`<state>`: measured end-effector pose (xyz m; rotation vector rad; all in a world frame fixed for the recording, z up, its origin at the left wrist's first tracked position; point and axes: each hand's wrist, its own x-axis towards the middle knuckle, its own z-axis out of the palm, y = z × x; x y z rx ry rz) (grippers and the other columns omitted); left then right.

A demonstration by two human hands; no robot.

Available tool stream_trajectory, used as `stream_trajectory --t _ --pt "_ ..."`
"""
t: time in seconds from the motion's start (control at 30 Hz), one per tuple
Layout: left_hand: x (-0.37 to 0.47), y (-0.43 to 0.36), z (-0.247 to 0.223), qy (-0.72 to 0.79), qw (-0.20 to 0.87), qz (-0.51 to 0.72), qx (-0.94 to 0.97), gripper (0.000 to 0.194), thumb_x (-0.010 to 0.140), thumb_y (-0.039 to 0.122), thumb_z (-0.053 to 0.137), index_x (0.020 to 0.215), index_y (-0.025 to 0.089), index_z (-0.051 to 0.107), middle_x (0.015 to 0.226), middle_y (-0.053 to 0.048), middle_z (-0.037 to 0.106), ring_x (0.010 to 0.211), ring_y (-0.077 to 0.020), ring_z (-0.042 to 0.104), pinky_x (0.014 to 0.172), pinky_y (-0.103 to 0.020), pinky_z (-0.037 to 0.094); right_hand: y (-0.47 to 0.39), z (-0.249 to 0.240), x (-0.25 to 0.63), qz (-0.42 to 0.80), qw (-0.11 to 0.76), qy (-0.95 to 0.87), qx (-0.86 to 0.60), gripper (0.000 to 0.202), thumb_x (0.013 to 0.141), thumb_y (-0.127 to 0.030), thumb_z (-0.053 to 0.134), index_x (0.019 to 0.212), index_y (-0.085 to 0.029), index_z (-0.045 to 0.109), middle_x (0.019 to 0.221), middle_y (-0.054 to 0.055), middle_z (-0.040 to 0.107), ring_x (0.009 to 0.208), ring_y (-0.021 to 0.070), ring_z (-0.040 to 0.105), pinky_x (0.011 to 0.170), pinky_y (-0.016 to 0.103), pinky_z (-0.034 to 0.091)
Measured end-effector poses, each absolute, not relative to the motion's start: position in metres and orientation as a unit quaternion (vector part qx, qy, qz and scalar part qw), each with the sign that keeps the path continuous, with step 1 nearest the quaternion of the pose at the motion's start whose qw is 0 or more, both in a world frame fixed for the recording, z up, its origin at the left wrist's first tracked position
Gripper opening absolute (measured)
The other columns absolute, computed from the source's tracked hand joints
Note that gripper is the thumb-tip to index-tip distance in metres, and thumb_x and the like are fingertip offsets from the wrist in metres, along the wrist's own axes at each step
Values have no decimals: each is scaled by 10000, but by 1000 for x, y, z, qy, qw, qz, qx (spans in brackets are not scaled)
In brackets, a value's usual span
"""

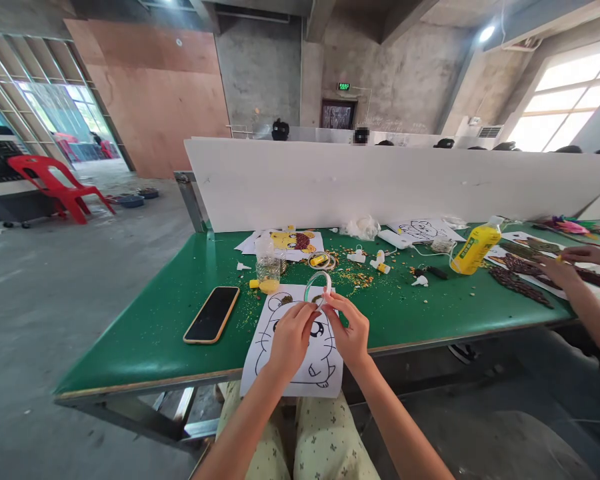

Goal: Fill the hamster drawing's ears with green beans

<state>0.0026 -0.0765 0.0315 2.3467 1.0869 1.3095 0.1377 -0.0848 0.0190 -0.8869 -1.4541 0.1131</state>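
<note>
The fingertips of the left hand and right hand hide the lower part of the thin ring they pinch between them, and what exactly they grip there is too small to tell. It stands above the near edge of the green table, upright, hollow and glossy, white on its right side and translucent greenish on its left. Below, partly covered by hands and forearms, a black-outlined animal drawing overhangs that edge, one ear filled dark.
</note>
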Motion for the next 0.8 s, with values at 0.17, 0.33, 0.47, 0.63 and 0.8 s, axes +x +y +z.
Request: stream_trajectory --t 0.17,0.33,0.47,0.63,0.8 --pt "4 -76 33 376 129 436 807 196 929 218 363 923 219 559 853 -38 602 751 -167 556 640 -262 418 -83 16 134 54 668 -631 -390 169 843 -144 529 928 -234 644 993 61 690 982 201 631 835 369 518" --pt "4 -77 34 371 160 444 800 200 926 203 362 946 216 560 864 -42 606 768 -164 571 653 -262 443 -89 17 129 48 646 -657 -385 167 838 -110 510 914 -229 600 1048 71 661 1022 193 606 853 358 499" --pt "3 -77 31 356 192 452 795 231 898 168 393 1022 231 578 1008 -56 631 925 -183 592 776 -303 477 -94 17 127 22 627 -678 -384 161 833 -102 494 892 -230 570 976 64 657 956 185 613 804 348 501" --pt "3 -83 33 378 225 488 754 343 843 98 390 1094 238 578 1220 -57 566 1167 -215 483 1010 -424 363 -91 10 138 -5 590 -713 -380 187 821 -74 478 864 -232 568 862 46 657 865 176 600 762 350 477" --pt "5 -88 49 380 287 502 722 235 912 246 396 1047 204 584 1092 -71 606 1043 -189 555 891 -325 457 -91 2 143 2 530 -770 -354 199 810 -68 474 798 -233 584 895 35 682 897 178 605 744 325 459"
